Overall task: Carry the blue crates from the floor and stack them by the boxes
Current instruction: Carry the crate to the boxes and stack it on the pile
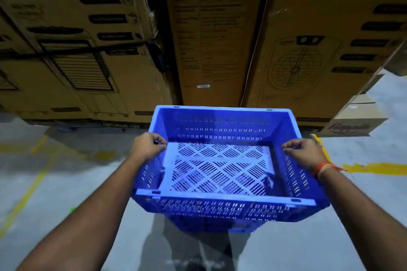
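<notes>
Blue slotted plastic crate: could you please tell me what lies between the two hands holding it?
Only the blue slotted plastic crate's empty interior lies between left hand and right hand, per the head view.

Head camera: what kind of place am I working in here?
Most likely a warehouse or stockroom. Tall printed cardboard boxes for home appliances stand stacked in a row, the bare concrete floor carries yellow painted lines, and both hands hold a blue plastic crate.

Blue crate [220,167], perforated, empty, upright, above floor
</notes>
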A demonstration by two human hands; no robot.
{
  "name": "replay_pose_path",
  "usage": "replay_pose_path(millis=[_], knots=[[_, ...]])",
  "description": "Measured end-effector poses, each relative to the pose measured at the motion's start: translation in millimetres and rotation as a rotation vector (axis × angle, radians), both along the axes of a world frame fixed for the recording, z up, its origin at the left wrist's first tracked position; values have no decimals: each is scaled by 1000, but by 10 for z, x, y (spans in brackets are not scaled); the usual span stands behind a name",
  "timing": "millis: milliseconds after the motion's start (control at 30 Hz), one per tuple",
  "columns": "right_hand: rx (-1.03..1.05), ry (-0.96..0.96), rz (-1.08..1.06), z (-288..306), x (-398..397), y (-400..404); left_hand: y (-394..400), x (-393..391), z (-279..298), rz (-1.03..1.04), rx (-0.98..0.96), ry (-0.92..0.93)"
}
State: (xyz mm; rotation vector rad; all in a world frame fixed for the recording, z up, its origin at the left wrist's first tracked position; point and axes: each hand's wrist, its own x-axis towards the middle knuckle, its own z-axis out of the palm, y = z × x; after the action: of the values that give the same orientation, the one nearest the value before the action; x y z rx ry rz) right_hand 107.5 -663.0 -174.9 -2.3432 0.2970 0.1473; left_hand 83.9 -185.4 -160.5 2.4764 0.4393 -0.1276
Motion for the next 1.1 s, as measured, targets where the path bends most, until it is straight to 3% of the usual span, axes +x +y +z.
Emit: replay_pose_path(millis=[467, 1100], knots=[[-192, 21, 47, 122, 625, 137, -17, 482, -62, 30, -4, -7], [-245, 15, 33, 175, 350, 204, -51, 240, -125, 72, 30, -21]])
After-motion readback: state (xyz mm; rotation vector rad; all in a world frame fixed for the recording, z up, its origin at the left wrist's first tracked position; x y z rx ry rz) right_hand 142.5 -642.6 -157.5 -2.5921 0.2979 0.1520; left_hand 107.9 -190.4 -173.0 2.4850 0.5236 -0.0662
